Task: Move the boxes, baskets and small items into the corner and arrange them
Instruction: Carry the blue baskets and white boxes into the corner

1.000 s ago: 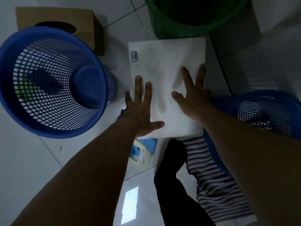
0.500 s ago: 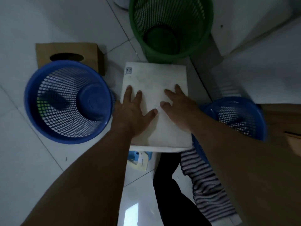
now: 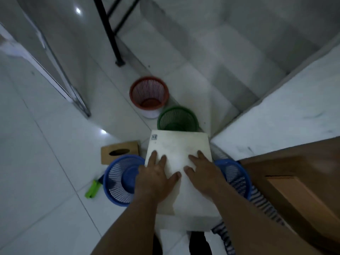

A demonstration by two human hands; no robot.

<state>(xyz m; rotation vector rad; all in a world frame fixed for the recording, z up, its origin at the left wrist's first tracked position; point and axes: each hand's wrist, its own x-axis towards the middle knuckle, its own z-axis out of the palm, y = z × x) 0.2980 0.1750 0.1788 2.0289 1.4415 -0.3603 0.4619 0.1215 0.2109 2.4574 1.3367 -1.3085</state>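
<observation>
Left hand (image 3: 156,178) and right hand (image 3: 204,173) flat, fingers spread, pressing white box (image 3: 179,148); harder shove risks toppling green basket (image 3: 177,119) touching far edge.

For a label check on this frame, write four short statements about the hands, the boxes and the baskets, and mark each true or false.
1. The left hand and right hand lie flat on the white box. True.
2. The red basket touches the white box. False: the green basket stands just beyond the box's far edge, and the red one is farther off.
3. A blue basket stands on each side of the white box. True: the left blue basket and the right blue basket.
4. The tissue box is right of the white box. False: it is on the left.
</observation>
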